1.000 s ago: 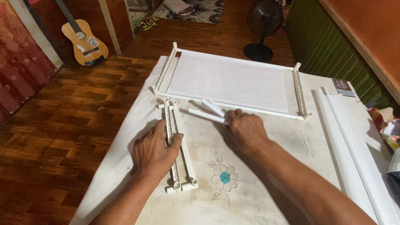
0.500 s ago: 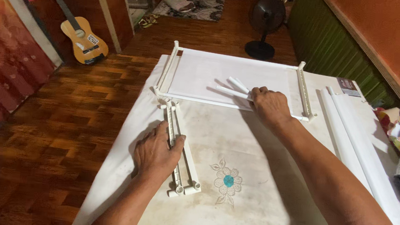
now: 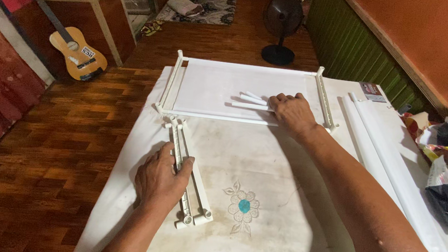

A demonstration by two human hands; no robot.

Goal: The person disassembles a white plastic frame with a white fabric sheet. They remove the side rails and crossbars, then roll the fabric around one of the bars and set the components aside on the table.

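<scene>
Hands on white plastic frame parts

My left hand (image 3: 159, 180) gripped the paired white plastic bars (image 3: 189, 174), their length running away from me; my right hand (image 3: 289, 111) closed on short white tubes (image 3: 251, 101) lying crosswise on the rectangular white fabric frame (image 3: 243, 92) beyond them.

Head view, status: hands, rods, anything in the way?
Left hand gripping paired white rails on the cloth. Right hand holding short white rods over the frame. Nothing blocking either hand.

home, guitar (image 3: 75, 55), fan (image 3: 281, 26), rug (image 3: 201, 4)
</scene>
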